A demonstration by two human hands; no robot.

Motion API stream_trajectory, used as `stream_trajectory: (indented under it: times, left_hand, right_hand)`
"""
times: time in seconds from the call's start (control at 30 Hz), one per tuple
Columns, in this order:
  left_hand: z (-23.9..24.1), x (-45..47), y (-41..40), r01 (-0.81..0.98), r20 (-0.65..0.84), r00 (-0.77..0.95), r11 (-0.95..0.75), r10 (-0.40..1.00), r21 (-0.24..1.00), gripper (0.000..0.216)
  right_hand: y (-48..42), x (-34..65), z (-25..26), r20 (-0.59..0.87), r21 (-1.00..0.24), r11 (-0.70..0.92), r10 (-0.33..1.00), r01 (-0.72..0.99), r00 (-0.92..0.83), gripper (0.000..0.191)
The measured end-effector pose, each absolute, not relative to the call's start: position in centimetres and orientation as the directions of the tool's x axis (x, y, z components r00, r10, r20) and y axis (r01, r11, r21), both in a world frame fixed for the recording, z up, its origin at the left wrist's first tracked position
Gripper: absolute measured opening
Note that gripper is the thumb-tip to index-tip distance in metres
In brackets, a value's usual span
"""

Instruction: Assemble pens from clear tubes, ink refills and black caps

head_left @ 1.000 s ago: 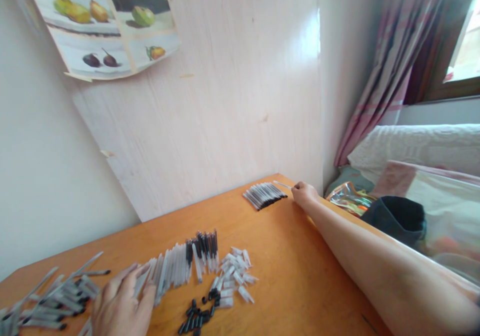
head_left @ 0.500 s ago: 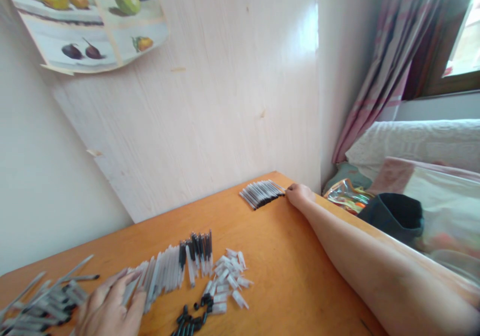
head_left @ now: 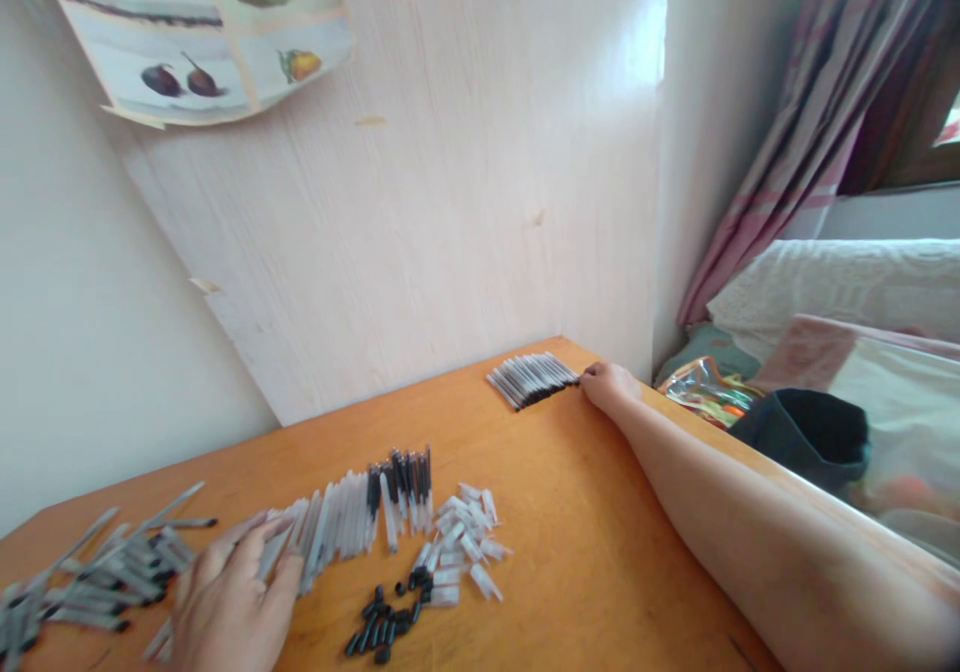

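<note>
My left hand (head_left: pixel 236 592) lies over the left end of a row of clear pen barrels (head_left: pixel 341 517), its fingers apart and touching them. At the row's right end, several pieces with dark upper parts (head_left: pixel 405 477) stand out. My right hand (head_left: pixel 609 387) reaches to the far right corner, fingertips closed at the black end of a pen. That pen is the rightmost in a neat row of pens (head_left: pixel 531 380); the fingers partly hide it. White translucent caps (head_left: pixel 457 532) and small black plugs (head_left: pixel 382 622) lie in loose piles between the hands.
Loose pens (head_left: pixel 112 582) are heaped on the left of the orange wooden table (head_left: pixel 547 522). A pale panel wall stands behind, with a fruit picture (head_left: pixel 187 42). Beyond the right edge are a black open bag (head_left: pixel 806 437) and a clear pouch (head_left: pixel 705 392).
The view has shifted slightly, so the table items appear a little higher and further right. The right hand remains at the end of the pen row, the left hand on the barrels.
</note>
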State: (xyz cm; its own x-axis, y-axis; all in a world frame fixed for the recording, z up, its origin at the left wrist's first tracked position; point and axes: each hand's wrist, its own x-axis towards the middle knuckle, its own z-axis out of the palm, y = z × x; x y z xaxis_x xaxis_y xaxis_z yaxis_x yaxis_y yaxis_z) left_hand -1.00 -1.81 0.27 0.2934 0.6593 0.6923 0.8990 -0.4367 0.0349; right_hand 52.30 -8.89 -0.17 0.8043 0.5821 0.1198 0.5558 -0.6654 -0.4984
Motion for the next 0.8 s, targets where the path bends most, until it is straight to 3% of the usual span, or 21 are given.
stream_trajectory:
  times: [0.13, 0.53, 0.8]
  left_hand:
    - [0.2, -1.0, -2.0, 0.901, 0.702, 0.285, -0.433, 0.653, 0.038, 0.037]
    - [-0.1, -0.4, -2.8, 0.911, 0.72, 0.192, -0.394, 0.666, 0.121, 0.029]
    - [0.1, -0.2, -3.0, 0.903, 0.728, 0.129, -0.382, 0.674, 0.195, 0.028]
  right_hand:
    - [-9.0, 52.3, -0.4, 0.171, -0.491, -0.683, 0.533, 0.541, 0.829, 0.041]
    - [-9.4, 49.6, 0.9, 0.505, -0.418, -0.565, 0.506, 0.711, 0.699, 0.039]
    - [-9.8, 46.7, 2.6, 0.552, -0.372, -0.468, 0.583, 0.802, 0.596, 0.037]
